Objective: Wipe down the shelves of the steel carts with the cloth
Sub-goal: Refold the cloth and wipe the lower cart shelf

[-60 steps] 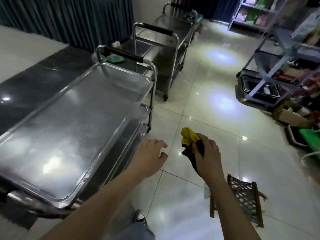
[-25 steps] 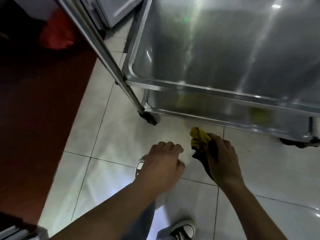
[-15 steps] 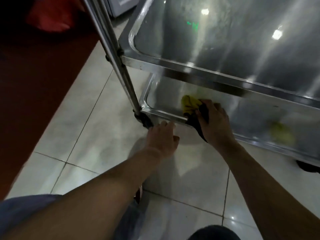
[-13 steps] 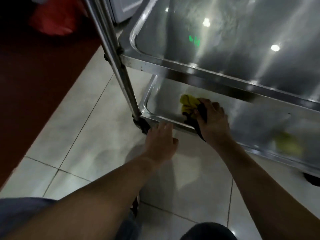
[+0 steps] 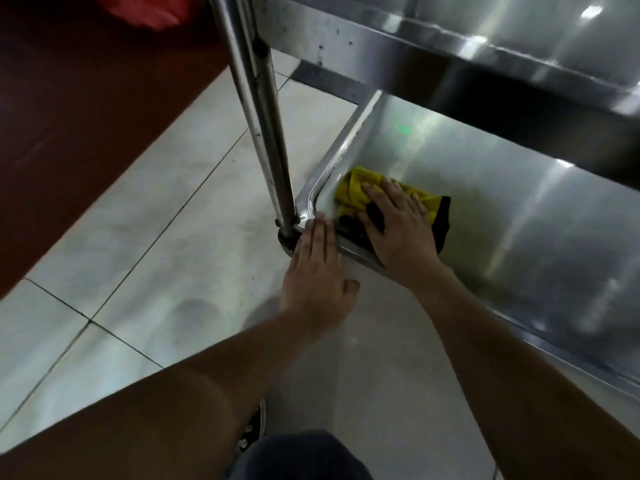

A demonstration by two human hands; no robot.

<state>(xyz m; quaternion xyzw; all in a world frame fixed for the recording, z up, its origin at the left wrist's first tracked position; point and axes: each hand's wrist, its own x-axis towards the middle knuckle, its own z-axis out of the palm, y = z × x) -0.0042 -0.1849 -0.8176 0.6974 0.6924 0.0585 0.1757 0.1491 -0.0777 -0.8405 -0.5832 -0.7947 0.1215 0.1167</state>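
Cloth [image 5: 360,192], yellow/black, lies in bottom shelf [image 5: 519,220] near-left corner, pressed flat under right hand [image 5: 398,226], fingers straight. Left hand [image 5: 317,271] flat, fingertips on corner rim by cart post [image 5: 263,116]. Shelf bare to the right; upper shelf [image 5: 450,53] overhangs.

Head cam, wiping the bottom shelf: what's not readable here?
- Bottom shelf: rear hidden by the upper shelf; right end cut off by the frame edge.
- Cloth: middle hidden under the right hand.
- Caster: hidden behind the left hand and cart post.
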